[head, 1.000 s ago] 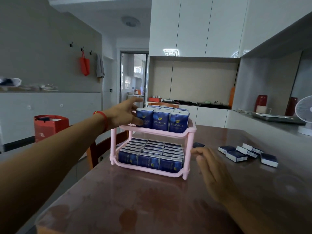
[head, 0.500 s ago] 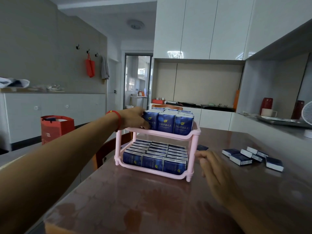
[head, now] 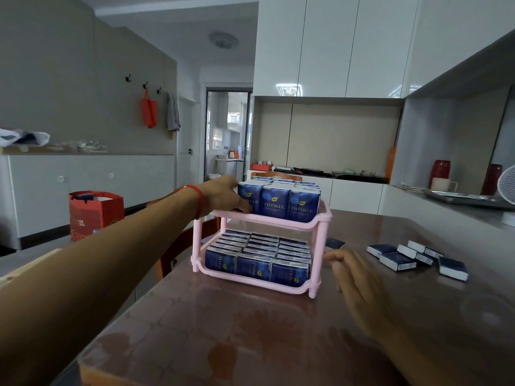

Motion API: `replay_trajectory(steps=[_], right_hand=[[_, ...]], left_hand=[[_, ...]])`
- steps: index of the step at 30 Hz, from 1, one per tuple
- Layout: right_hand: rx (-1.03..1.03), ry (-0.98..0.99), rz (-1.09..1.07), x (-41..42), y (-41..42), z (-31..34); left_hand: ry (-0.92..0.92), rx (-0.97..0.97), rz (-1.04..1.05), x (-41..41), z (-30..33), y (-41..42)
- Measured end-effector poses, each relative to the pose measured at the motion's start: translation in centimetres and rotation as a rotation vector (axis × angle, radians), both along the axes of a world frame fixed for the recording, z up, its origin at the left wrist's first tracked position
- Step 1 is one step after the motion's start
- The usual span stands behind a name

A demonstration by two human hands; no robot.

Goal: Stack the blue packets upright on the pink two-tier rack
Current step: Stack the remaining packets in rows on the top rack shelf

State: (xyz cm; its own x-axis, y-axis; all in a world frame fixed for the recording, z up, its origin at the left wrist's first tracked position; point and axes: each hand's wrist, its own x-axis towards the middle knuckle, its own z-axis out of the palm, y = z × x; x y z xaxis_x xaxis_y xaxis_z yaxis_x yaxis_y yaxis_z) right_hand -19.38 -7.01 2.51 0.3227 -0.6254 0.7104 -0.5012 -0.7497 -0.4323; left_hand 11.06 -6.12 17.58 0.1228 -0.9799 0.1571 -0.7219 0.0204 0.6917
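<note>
The pink two-tier rack (head: 317, 222) stands on the brown table. Both tiers hold rows of blue packets: the upper ones (head: 274, 203) stand upright with TWINKLE facing me, the lower ones (head: 256, 267) fill the bottom shelf. My left hand (head: 223, 197) presses against the left end of the upper row, with its thumb on the front of the leftmost packet and its fingers hidden behind. My right hand (head: 359, 285) lies flat on the table beside the rack's lower right post, holding nothing. Several loose blue packets (head: 398, 259) lie flat to the right.
One more blue packet (head: 334, 242) lies behind the rack. A wooden chair (head: 181, 246) stands at the table's left edge, with a red bag (head: 94, 211) on the floor beyond. A counter with a tray (head: 468, 199) and a white fan (head: 507, 188) runs along the right.
My left hand has come down from over the upper packets and settled against the left end of the row. My right hand has stayed beside the rack.
</note>
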Motion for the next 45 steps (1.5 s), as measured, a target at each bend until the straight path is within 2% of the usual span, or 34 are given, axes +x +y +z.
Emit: replay_trajectory(steps=[3,5,7,8,10,14,18,20,22,24,27,31,39,43,45], right_hand=[[0.008,-0.027,-0.049,-0.6,-0.3,0.1],[0.011,-0.052,-0.104,-1.1,-0.5,0.2],[0.044,-0.055,-0.218,-1.6,-1.2,0.1],[0.085,-0.045,-0.288,-1.9,-1.8,0.0],[0.234,0.030,-0.422,-2.7,-3.2,-0.3],[0.522,0.259,-0.586,-5.4,-4.8,-0.9],[0.657,0.038,-0.484,-8.2,-6.0,-0.1],[0.642,0.043,-0.450,-9.6,-7.0,0.7],[0.599,0.138,-0.546,-11.0,-9.0,1.1],[0.501,0.244,-0.665,-12.2,-11.6,0.7],[0.443,0.299,-0.690,-12.8,-14.7,-1.0],[0.317,0.489,-0.714,-13.0,-16.1,-2.5],[0.327,0.186,-0.576,-12.4,-11.3,0.3],[0.617,-0.091,-0.179,-12.8,-7.3,3.9],[0.737,-0.147,-0.030,-13.0,-5.7,4.5]], left_hand=[[0.074,-0.062,0.028,0.3,-0.1,0.9],[0.013,-0.313,0.135,-0.5,-0.8,2.4],[-0.116,-0.720,0.232,-2.8,-2.8,5.0],[-0.142,-0.882,0.203,-4.3,-4.2,6.4],[-0.147,-0.983,0.000,-8.1,-7.3,8.3],[-0.191,-0.726,-0.331,-16.6,-12.6,7.3],[-0.126,-0.514,-0.449,-22.9,-14.5,2.9],[-0.128,-0.442,-0.455,-24.3,-15.1,0.9],[-0.155,-0.371,-0.443,-24.4,-15.8,-0.4],[-0.139,-0.357,-0.428,-24.0,-16.4,-1.4],[-0.105,-0.340,-0.439,-23.5,-16.8,-2.2],[-0.083,-0.331,-0.447,-23.5,-17.0,-2.3],[0.038,-0.276,-0.403,-23.0,-16.5,-1.7],[0.178,-0.262,-0.331,-23.0,-16.3,-1.7],[0.289,-0.208,-0.352,-23.2,-16.1,-1.5]])
